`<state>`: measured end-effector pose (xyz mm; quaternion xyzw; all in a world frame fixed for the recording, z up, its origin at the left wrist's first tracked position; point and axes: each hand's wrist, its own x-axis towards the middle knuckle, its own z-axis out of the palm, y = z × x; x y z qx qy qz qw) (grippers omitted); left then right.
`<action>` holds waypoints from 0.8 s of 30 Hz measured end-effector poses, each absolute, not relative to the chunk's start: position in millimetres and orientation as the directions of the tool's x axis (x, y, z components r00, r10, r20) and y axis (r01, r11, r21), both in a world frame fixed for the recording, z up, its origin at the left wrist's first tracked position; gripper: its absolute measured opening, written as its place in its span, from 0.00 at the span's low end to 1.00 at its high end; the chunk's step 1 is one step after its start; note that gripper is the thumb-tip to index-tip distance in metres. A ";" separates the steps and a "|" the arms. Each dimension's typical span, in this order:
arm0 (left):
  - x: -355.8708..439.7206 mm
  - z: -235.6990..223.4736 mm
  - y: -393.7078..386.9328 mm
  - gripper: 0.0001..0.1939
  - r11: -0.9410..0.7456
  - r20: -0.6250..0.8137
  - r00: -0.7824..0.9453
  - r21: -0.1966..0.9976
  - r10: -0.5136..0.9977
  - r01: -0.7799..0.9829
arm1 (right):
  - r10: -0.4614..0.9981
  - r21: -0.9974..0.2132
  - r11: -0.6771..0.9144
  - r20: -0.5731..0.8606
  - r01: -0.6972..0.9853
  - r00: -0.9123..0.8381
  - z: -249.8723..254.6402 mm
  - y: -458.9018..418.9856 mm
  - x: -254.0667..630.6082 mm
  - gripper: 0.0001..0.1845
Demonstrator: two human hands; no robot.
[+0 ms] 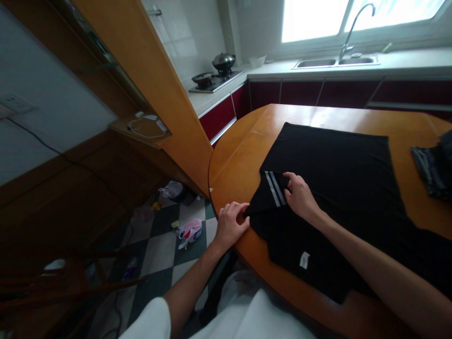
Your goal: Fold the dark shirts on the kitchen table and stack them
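Black shirt [339, 174] is spread on the near part of the table [233, 169], its left side close to the rounded edge. Striped sleeve [261, 202] looks turned in over the body; I read the step as getting that fold straight and flat.

To do it well: anchor the outer corner with the left, draw the cuff inward with the right, light tension only. Use the two pale stripes [275, 188] as the alignment reference. Smooth from the fold outward, don't drag; thin cloth probably creeps, and the whole shirt could skew. Check the lower edge by the label [304, 260] too, it's not straight.

Left hand [231, 226]: thumb and forefinger nearly closed, pinching the sleeve's outer corner at the table edge. Right hand [302, 197]: half curled, thumb and fingertips slightly apart on the sleeve beside the stripes; can't tell if it grips cloth or just presses.
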<state>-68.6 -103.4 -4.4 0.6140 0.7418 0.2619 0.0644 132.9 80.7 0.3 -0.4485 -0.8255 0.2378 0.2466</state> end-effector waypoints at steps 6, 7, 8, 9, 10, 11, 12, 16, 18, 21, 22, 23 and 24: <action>-68.6 -4.4 -103.6 0.17 0.088 0.233 -0.219 0.467 0.948 0.880 | 0.846 -0.513 0.495 0.103 0.701 -0.523 -4.5 75.5 133.7 0.24; -68.8 -4.5 -103.6 0.17 0.083 0.235 -0.215 0.469 0.948 0.879 | 0.844 -0.493 0.500 0.095 0.711 -0.528 -4.0 74.5 133.5 0.24; -69.1 -4.7 -103.7 0.17 0.079 0.236 -0.212 0.471 0.948 0.878 | 0.841 -0.475 0.507 0.090 0.719 -0.533 -3.3 73.7 133.4 0.23; -69.4 -4.9 -103.8 0.17 0.077 0.236 -0.211 0.473 0.949 0.878 | 0.838 -0.460 0.514 0.087 0.724 -0.539 -2.5 73.2 133.3 0.23; -69.8 -5.0 -103.9 0.17 0.077 0.234 -0.210 0.474 0.949 0.877 | 0.835 -0.447 0.520 0.087 0.728 -0.543 -1.8 73.0 133.1 0.23; -70.2 -5.0 -104.0 0.17 0.078 0.231 -0.209 0.473 0.950 0.877 | 0.833 -0.438 0.525 0.086 0.730 -0.547 -1.2 72.9 133.0 0.23; -70.5 -4.9 -104.0 0.17 0.079 0.226 -0.207 0.473 0.952 0.878 | 0.832 -0.432 0.528 0.086 0.732 -0.549 -0.9 73.0 133.0 0.22; -70.8 -3.6 -103.2 0.16 0.082 0.221 -0.207 0.470 0.953 0.879 | 0.833 -0.421 0.532 0.107 0.734 -0.543 -0.8 73.3 132.6 0.23; -69.9 -3.6 -102.9 0.16 0.084 0.225 -0.210 0.466 0.952 0.881 | 0.827 -0.419 0.547 0.137 0.725 -0.545 -0.5 73.0 132.4 0.23; -68.7 -4.7 -104.2 0.16 0.085 0.225 -0.208 0.459 0.952 0.884 | 0.816 -0.411 0.569 0.173 0.712 -0.552 0.3 72.2 132.4 0.23; -69.2 -4.9 -104.9 0.16 0.085 0.224 -0.209 0.462 0.952 0.883 | 0.813 -0.403 0.573 0.173 0.713 -0.556 0.7 71.8 132.6 0.23; -70.4 -4.7 -105.3 0.16 0.083 0.220 -0.208 0.470 0.953 0.879 | 0.811 -0.389 0.577 0.167 0.718 -0.561 1.2 71.2 132.8 0.23; -72.7 -3.9 -105.1 0.17 0.076 0.213 -0.203 0.489 0.956 0.869 | 0.808 -0.367 0.582 0.163 0.726 -0.566 1.9 70.5 133.0 0.22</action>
